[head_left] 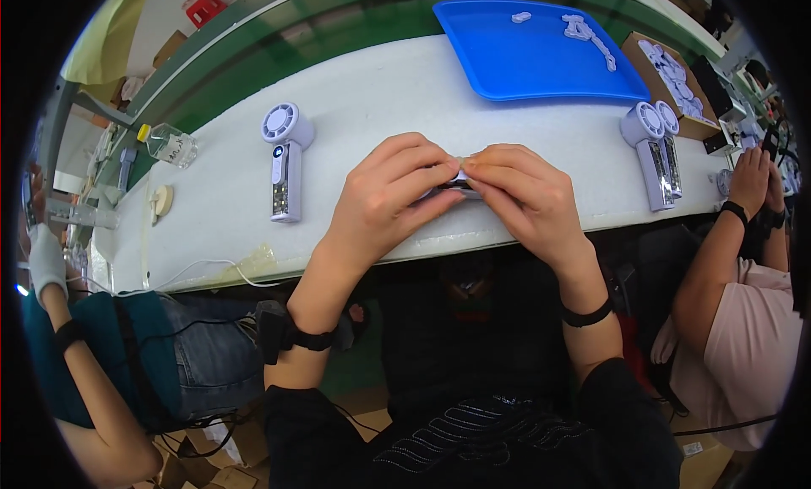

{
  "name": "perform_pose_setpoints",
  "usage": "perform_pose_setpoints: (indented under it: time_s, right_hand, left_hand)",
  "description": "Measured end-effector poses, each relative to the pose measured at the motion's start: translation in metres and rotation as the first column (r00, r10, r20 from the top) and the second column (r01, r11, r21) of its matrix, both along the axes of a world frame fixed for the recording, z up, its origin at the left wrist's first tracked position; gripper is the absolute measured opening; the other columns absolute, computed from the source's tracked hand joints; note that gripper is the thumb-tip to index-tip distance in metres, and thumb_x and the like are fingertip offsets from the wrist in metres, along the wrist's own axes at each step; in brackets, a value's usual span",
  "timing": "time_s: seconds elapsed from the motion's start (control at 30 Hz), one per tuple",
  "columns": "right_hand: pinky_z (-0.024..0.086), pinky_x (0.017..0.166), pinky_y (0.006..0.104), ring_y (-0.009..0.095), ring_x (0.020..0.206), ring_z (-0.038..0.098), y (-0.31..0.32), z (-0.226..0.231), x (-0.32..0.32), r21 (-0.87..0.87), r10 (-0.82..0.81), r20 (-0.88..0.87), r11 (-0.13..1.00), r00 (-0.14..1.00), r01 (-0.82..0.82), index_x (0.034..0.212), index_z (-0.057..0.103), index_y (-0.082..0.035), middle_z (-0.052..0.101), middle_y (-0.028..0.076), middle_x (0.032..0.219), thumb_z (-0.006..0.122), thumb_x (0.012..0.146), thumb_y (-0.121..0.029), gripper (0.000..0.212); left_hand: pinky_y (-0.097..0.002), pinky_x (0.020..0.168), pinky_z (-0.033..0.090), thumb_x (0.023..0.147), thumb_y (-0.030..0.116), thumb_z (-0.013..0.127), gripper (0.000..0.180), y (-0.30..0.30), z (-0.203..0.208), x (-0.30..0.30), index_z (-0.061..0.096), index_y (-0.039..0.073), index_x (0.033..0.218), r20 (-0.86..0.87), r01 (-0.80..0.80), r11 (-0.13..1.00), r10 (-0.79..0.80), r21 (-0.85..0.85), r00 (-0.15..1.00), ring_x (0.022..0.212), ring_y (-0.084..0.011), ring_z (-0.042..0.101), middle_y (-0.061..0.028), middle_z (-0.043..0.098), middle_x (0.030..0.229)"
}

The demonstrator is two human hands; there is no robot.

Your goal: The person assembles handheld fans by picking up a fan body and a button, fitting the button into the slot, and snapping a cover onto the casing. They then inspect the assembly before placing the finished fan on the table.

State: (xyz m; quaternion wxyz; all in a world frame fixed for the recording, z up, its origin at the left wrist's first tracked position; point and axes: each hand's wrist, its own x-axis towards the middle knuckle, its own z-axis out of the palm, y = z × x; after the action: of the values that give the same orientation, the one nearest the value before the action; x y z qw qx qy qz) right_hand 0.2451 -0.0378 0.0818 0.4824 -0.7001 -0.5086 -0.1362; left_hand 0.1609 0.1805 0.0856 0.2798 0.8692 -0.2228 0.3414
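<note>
Bare left hand (384, 183) and right hand (530, 189) pinch a small, mostly hidden pale-and-dark piece (459, 183) — nearer the wearer than the shallow blue plastic tray (541, 66) — probably light, stiff, slightly slippery, best held by its ends.

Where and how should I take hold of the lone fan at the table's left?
On the fan, I'd take the handle: pinch its long sides, left hand coming from the near side. The handle points that way, is slimmer than the round head, and its exposed insides face up.
</note>
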Motion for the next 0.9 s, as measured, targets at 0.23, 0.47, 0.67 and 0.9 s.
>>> perform_pose_setpoints:
  time_s: [0.23,0.47,0.67,0.9]
  right_hand:
    - [0.062,0.092,0.0387,0.033,0.105,0.076,-0.005,0.000,-0.004,0.015,-0.036,-0.045,0.999,0.998,0.037,0.111,0.077,0.004,0.078,0.017,0.109,0.077,0.091,0.006,0.020]
    - [0.062,0.093,0.0388,0.033,0.107,0.076,-0.004,-0.004,-0.005,0.004,-0.061,0.020,0.998,0.998,0.061,0.114,0.076,0.004,0.077,0.017,0.114,0.078,0.090,0.005,0.024]
    - [0.062,0.094,0.0385,0.033,0.110,0.075,-0.007,0.003,-0.009,-0.008,-0.073,-0.105,0.997,0.992,0.072,0.116,0.076,0.003,0.077,0.017,0.119,0.081,0.088,0.002,0.029]
    - [0.062,0.096,0.0385,0.032,0.115,0.075,-0.005,-0.004,-0.015,-0.060,-0.144,0.002,0.988,0.990,0.144,0.120,0.077,0.002,0.076,0.017,0.127,0.082,0.089,-0.002,0.032]
  left_hand:
    - [-0.0398,0.090,0.063,0.072,0.008,0.095,0.042,-0.005,0.003,-0.003,0.081,0.005,0.111,0.015,-0.039,0.997,0.038,0.062,0.999,0.111,-0.0333,0.073,-0.0086,0.079,0.112]
    - [-0.0406,0.091,0.063,0.071,0.007,0.095,0.044,-0.006,0.002,-0.003,0.082,0.006,0.113,0.001,-0.039,0.997,0.039,0.062,0.999,0.113,-0.0343,0.073,-0.0086,0.079,0.113]
    - [-0.0422,0.093,0.062,0.074,0.011,0.092,0.039,-0.014,0.007,-0.005,0.081,0.007,0.111,0.087,-0.142,0.975,0.129,0.168,0.988,0.117,-0.0328,0.071,-0.0046,0.078,0.115]
    - [-0.0416,0.097,0.062,0.074,0.007,0.092,0.038,-0.023,0.004,-0.015,0.081,0.004,0.110,0.043,-0.237,0.964,0.234,0.121,0.971,0.123,-0.0352,0.071,-0.0072,0.080,0.117]
